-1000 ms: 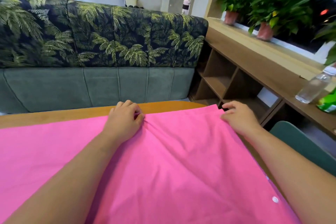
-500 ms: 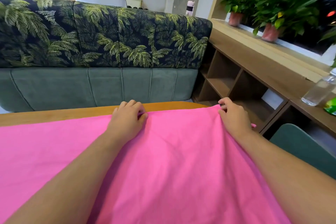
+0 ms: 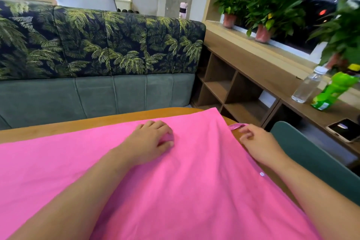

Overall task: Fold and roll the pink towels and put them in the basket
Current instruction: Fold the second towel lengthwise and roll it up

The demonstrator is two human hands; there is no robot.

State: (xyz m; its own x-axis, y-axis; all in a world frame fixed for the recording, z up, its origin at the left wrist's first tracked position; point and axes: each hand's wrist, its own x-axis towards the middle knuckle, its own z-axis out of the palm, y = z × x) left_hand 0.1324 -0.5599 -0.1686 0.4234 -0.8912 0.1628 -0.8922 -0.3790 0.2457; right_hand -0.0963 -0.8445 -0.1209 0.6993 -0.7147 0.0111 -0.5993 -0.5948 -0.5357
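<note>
The pink towel lies spread across the surface, with a bare strip showing beyond its far edge at mid-frame. The left hand pinches a small fold near that edge. The right hand rests loose-fingered against the towel's right edge.

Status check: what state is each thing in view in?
Towel, spread flat, unfolded.
Left grip, pinching towel.
Right grip, fingers loose at towel's edge.
Clear bottle, capped, standing.
Green bottle, standing.
Phone, face up, screen dark.
</note>
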